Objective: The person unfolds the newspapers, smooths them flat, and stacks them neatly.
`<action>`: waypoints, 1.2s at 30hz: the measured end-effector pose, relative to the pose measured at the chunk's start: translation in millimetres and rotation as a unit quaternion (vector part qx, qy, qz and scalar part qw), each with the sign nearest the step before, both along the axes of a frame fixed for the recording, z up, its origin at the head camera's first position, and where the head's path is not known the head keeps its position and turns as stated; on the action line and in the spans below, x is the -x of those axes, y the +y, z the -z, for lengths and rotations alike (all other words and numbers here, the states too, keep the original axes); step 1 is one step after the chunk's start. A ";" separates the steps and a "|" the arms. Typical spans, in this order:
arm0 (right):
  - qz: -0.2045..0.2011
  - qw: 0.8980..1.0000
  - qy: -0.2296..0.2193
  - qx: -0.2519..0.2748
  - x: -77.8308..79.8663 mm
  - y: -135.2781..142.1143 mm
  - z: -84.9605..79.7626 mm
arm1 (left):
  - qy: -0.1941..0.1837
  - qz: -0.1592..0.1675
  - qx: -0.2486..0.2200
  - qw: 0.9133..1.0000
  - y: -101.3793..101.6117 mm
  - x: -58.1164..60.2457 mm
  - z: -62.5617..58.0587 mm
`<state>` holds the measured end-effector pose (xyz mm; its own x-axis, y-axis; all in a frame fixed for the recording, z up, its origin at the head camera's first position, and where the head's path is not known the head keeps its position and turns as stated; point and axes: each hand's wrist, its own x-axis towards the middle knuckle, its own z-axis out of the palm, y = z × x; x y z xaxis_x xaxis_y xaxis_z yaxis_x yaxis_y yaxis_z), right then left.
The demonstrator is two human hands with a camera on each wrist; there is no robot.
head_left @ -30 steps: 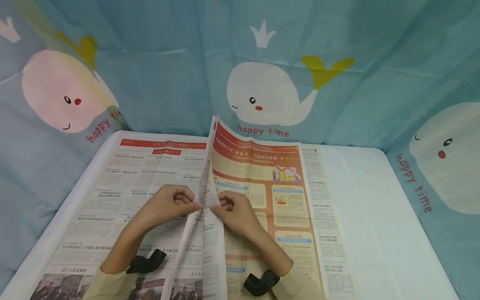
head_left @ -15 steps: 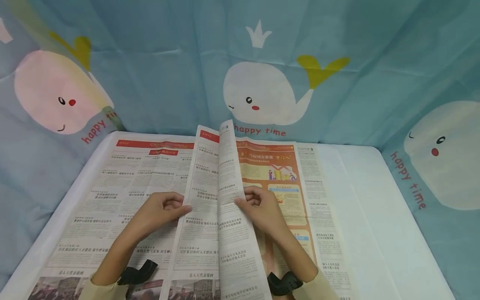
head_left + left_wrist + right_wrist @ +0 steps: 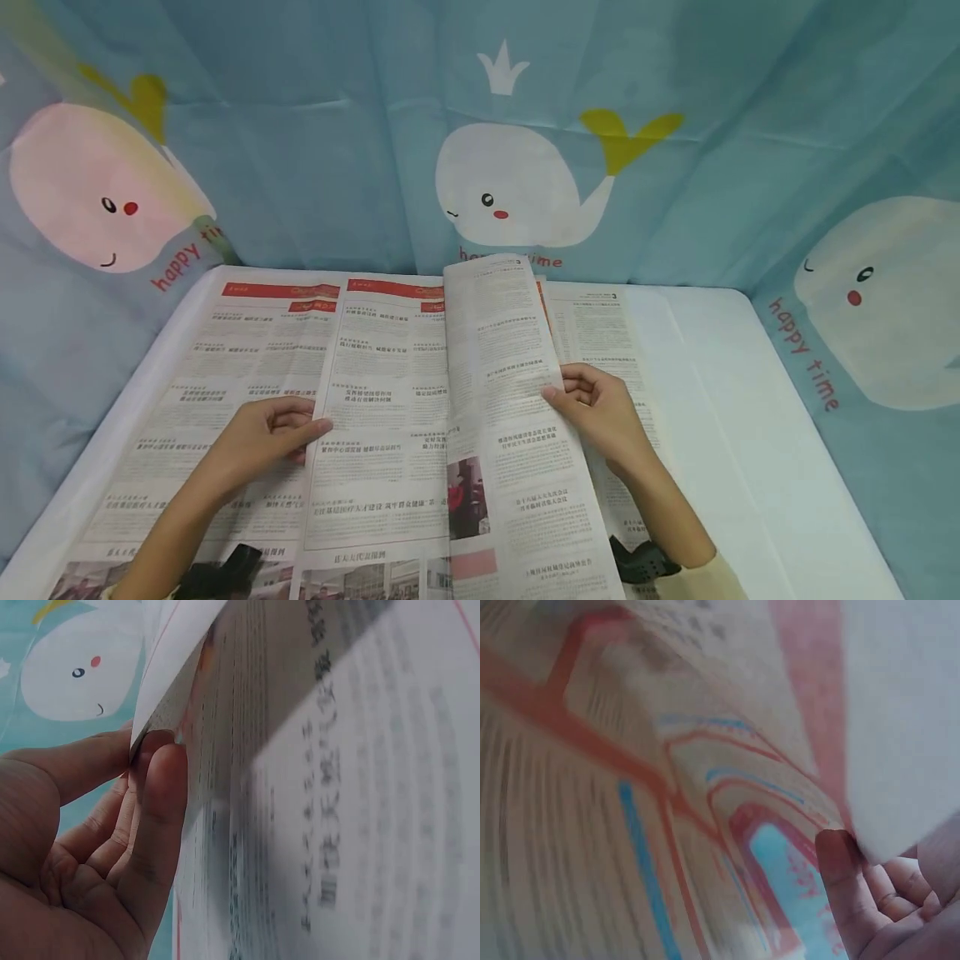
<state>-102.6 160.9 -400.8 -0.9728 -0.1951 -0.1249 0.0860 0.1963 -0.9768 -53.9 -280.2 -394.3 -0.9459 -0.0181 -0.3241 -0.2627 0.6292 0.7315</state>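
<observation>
A newspaper sheet [image 3: 382, 392] is spread between my hands, raised over other newspaper pages. My left hand [image 3: 262, 433] pinches its left edge between thumb and fingers; in the left wrist view that hand [image 3: 105, 847] has the paper's edge at its fingertips. On the other side, my right hand [image 3: 603, 408] pinches the right edge of the sheet's lifted right page [image 3: 502, 333]. The right wrist view shows the right hand [image 3: 881, 896] at the paper's edge, with an orange-and-blue printed page [image 3: 705, 795] beyond. The sheet covers most of that orange page in the head view.
More newspaper pages [image 3: 180, 417] lie flat on the left, and another page [image 3: 600, 333] on the right, over a white table [image 3: 720, 400]. A blue curtain [image 3: 322, 167] with printed whales hangs behind and at both sides. Each wrist wears a black camera mount [image 3: 641, 560].
My hands have moved apart, left hand leftward and right hand rightward. The folded sheet between them has opened out wide, covering the orange page beneath.
</observation>
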 end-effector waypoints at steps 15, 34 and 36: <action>0.025 0.999 0.003 -0.037 2.2 53.0 -8.2 | -0.003 -0.001 0.041 0.999 -37.6 -8.9 -7.9; 0.078 0.990 0.034 -0.114 -5.2 122.7 -27.6 | -0.059 -0.021 0.091 0.994 -102.6 -25.5 -20.1; 0.081 0.988 0.035 -0.130 -6.0 128.5 -26.9 | -0.068 -0.027 0.093 0.993 -108.3 -26.3 -20.9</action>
